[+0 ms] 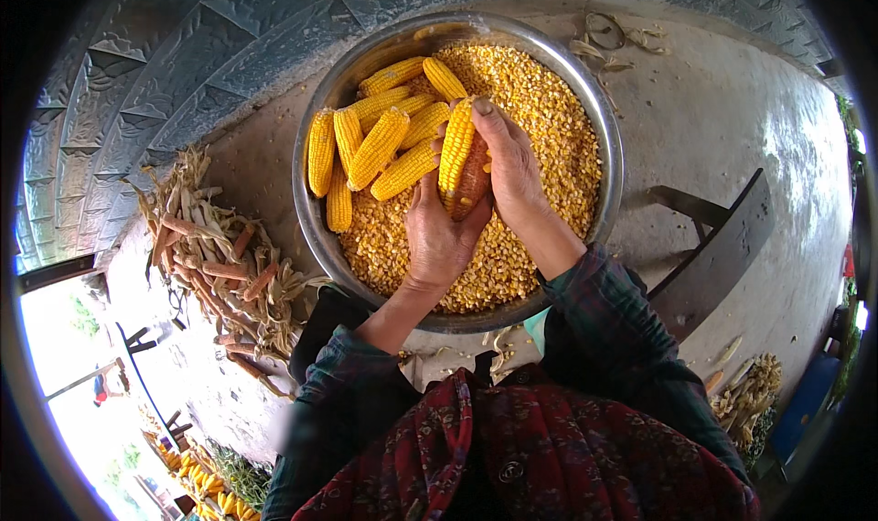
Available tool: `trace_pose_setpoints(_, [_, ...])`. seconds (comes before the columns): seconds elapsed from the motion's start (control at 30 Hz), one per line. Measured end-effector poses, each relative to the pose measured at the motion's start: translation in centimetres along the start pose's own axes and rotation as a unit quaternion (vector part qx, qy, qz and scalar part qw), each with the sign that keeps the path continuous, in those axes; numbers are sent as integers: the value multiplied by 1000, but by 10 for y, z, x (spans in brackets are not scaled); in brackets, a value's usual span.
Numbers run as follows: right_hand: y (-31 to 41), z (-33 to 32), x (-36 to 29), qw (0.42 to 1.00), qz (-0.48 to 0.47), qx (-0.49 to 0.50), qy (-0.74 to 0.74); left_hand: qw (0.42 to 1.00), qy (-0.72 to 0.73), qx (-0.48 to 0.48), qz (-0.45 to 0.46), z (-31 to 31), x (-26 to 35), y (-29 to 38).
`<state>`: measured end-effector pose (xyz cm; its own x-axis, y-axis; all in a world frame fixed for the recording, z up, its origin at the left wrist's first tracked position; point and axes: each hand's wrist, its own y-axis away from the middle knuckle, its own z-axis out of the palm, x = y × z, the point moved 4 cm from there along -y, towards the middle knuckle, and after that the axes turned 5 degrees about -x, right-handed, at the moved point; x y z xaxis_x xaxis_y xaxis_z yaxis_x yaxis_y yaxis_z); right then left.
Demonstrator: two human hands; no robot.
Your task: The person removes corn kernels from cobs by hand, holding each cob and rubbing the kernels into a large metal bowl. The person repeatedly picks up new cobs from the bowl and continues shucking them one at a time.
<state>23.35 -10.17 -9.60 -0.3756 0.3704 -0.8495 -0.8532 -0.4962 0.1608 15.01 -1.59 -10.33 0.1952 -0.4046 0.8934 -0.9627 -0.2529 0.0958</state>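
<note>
Both hands are over a wide metal basin (612, 150) that holds loose corn kernels (549, 102). A partly shelled corn cob (458, 171), yellow on its left side and bare reddish on its right, is gripped between them. My left hand (442, 236) holds its lower end from below. My right hand (504, 154) wraps the upper right side, the thumb near the top; some fingers are hidden behind the cob. Several whole yellow ears of corn (378, 149) lie on the kernels at the basin's left side.
A heap of dry husks and bare cobs (219, 267) lies on the floor left of the basin. To the right stands a dark wooden bench (720, 253). More husks (748, 397) lie at lower right. Patterned panels (226, 54) border the floor beyond the basin. Yellow ears (206, 483) are piled at lower left.
</note>
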Motion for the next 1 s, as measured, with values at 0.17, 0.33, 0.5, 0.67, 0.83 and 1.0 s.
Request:
trace_pose_setpoints(0.17, [0,6,3,997,-61,23,47,971,234,-34,-24,5,-5,0])
trace_pose_setpoints(0.33, [2,1,1,989,-29,-11,142,956,281,-58,-62,1,-3,0])
trace_pose_setpoints(0.5, [-2,-2,2,994,-33,-53,-88,997,63,-8,-33,-5,3,0])
trace_pose_setpoints(0.67, [-3,-3,4,993,18,-1,-115,999,-31,10,-8,1,1,1])
trace_pose_setpoints(0.83, [-3,-3,5,999,0,24,-47,998,59,-9,-17,2,1,-3])
trace_pose_setpoints(1.0, [2,5,-2,999,-22,39,20,977,204,-23,-55,6,-11,-2])
